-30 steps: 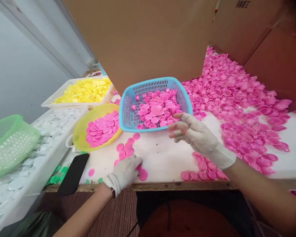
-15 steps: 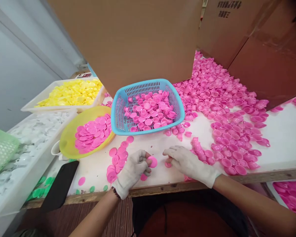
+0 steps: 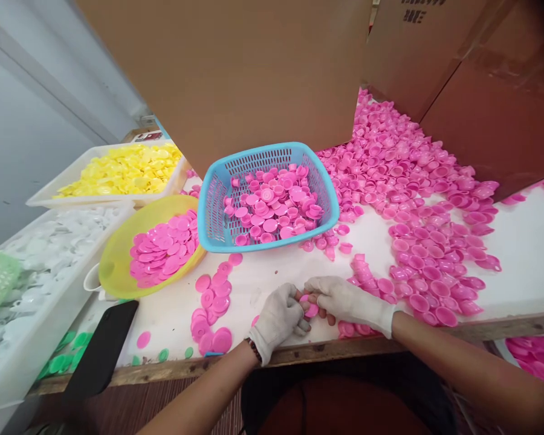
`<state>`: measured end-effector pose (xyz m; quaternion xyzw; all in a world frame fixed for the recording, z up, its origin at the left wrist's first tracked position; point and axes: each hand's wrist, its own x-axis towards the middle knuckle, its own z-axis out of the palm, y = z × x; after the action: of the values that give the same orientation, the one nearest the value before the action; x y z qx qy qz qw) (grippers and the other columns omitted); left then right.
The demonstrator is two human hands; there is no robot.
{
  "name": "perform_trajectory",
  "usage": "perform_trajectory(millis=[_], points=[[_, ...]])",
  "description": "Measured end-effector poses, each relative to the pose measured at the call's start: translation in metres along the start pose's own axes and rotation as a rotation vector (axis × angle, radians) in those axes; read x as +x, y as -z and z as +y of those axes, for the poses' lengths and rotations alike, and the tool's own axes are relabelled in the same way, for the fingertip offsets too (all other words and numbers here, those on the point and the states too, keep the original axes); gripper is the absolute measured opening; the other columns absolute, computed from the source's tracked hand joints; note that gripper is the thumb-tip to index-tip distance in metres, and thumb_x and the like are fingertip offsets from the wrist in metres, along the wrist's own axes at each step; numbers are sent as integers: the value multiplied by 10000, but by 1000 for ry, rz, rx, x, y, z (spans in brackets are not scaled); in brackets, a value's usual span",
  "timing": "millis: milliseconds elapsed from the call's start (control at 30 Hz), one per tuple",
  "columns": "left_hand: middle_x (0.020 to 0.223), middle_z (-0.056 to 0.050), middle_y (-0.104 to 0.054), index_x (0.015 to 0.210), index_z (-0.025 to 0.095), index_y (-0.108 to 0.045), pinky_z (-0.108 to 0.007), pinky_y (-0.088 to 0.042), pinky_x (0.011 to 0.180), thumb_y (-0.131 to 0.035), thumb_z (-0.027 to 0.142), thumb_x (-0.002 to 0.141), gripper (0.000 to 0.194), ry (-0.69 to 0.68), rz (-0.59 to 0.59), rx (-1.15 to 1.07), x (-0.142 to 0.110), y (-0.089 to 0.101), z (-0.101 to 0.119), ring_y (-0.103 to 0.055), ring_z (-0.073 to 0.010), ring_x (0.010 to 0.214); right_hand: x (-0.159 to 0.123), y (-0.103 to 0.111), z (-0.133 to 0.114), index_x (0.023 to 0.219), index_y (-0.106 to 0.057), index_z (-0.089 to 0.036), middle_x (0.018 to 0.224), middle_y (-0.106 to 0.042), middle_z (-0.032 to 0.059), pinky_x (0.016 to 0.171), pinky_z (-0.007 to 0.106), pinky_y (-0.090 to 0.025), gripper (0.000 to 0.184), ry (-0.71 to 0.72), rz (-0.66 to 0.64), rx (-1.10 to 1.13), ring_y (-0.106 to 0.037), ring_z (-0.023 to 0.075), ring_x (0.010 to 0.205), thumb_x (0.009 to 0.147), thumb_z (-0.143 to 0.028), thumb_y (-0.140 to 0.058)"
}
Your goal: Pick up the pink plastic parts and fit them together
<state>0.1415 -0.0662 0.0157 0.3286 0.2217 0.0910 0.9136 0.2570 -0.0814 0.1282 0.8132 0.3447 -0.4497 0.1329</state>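
My gloved left hand (image 3: 281, 317) is closed with its bare fingertips at the left edge of a pink plastic disc (image 3: 310, 307). My gloved right hand (image 3: 344, 299) meets it from the other side, thumb and fingers pinched at the disc's right edge. Whether a second small piece sits behind the disc is hidden by the fingers. Left of my hands lies a cluster of flat pink discs (image 3: 215, 296). To the right are small pink cups (image 3: 419, 260), heaped toward the back. Beyond my hands, a blue basket (image 3: 202, 211) contains pink pieces, some of them cups joined to discs.
A yellow bowl (image 3: 111, 266) with pink discs stands left, beside white trays (image 3: 84, 257) of white and yellow parts. A black phone (image 3: 102, 347) lies near the wooden table edge (image 3: 172, 368), among green discs (image 3: 61, 362). Large cardboard boxes (image 3: 254, 72) stand behind.
My left hand has moved right with the pink disc, up to my right hand. The two hands, apart before, now meet at the disc. The view has shifted slightly.
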Motion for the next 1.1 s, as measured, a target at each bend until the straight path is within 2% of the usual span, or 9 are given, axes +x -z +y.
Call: perform_trajectory(millis=[167, 300, 567, 633, 733, 833, 933, 1000, 1100], points=[[496, 56, -551, 850, 196, -397, -180, -438, 384, -541, 268, 794, 170, -9, 27, 30, 4, 0, -1, -558, -112, 399, -1, 2, -4, 898, -493, -202, 565, -514, -48, 370, 151, -372, 89, -64, -66, 94, -485, 64, 377, 882, -238, -414], [529, 59, -549, 867, 199, -396, -189, -443, 406, -598, 302, 751, 255, -68, -76, 50, 2, 5, 0, -557, -110, 426, 0, 3, -5, 904, -470, -199, 545, -522, -51, 396, 149, -398, 53, -91, -105, 183, -498, 66, 389, 881, -222, -428], [510, 110, -468, 890, 219, -354, -192, -395, 355, -641, 241, 669, 363, -61, -79, 141, 3, 6, 10, -518, -118, 369, 1, 0, -6, 859, -452, -195, 525, -504, -53, 377, 145, -365, 34, -110, -89, 105, -458, 61, 369, 871, -216, -427], [513, 109, -462, 895, 219, -356, -190, -377, 353, -643, 286, 683, 363, -56, -51, 166, -1, 8, 9, -504, -113, 364, 0, 3, -8, 817, -459, -188, 531, -493, -48, 384, 148, -368, 43, -61, -53, 39, -454, 62, 388, 842, -177, -427], [517, 82, -467, 834, 211, -398, -194, -340, 376, -563, 357, 765, 231, -92, 63, 270, -13, 12, 4, -480, -104, 383, -9, 15, -19, 761, -451, -181, 587, -513, -26, 444, 173, -419, 65, 180, 84, 24, -495, 78, 470, 787, -125, -429], [547, 41, -504, 730, 198, -475, -214, -349, 473, -521, 320, 805, 150, -250, 195, 494, -26, 9, -5, -503, -111, 498, -25, 31, -41, 1000, -434, -191, 873, -615, 43, 572, 225, -486, 197, 439, 322, 283, -612, 120, 667, 805, -167, -428], [689, 3, -602, 749, 203, -554, -247, -399, 612, -526, 258, 814, 90, -496, 200, 708, -34, -13, -7, -557, -140, 664, -29, 38, -55, 1215, -329, -219, 1064, -590, 78, 623, 253, -497, 395, 551, 426, 448, -639, 140, 762, 834, -246, -430], [794, -24, -636, 828, 212, -591, -265, -426, 673, -500, 261, 839, 104, -654, 142, 826, -34, -33, -5, -582, -161, 737, -18, 29, -56, 1166, -421, -197, 924, -614, 47, 578, 239, -479, 349, 521, 338, 336, -614, 122, 667, 821, -238, -451], [880, -60, -651, 952, 213, -612, -312, -468, 677, -476, 353, 855, 217, -800, 68, 1031, -30, -60, -1, -603, -211, 771, 9, -2, -53, 1003, -585, -184, 791, -615, 19, 567, 231, -460, 239, 488, 48, -31, -582, 121, 653, 796, -175, -465]])
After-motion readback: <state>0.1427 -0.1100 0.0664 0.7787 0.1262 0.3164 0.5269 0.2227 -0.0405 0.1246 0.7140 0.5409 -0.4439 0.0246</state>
